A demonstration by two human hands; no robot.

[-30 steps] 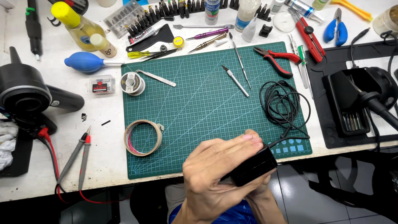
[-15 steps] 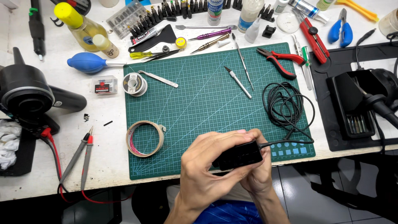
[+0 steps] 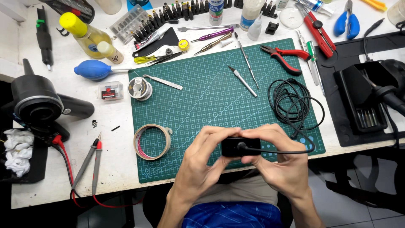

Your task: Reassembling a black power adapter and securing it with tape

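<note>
A small black box-shaped adapter [image 3: 235, 146] is held between both hands over the near edge of the green cutting mat [image 3: 202, 93]. My left hand [image 3: 201, 158] grips its left end with the fingers curled over the top. My right hand [image 3: 280, 158] holds the right end, thumb by the socket where a black cable [image 3: 278, 150] leaves the adapter. That cable runs right and up into a loose black coil [image 3: 293, 101] lying on the mat's right side.
A roll of tape [image 3: 152, 141] lies left of my hands. A craft knife [image 3: 242, 81], tweezers, solder spool [image 3: 139, 88] and red pliers [image 3: 287, 59] rest on the mat. Multimeter probes [image 3: 86, 162] lie at the left; a black soldering stand [image 3: 363, 101] sits at the right.
The adapter has been turned level and lifted slightly up over the mat's edge. My right hand came out from beneath and now grips its right end beside the cable.
</note>
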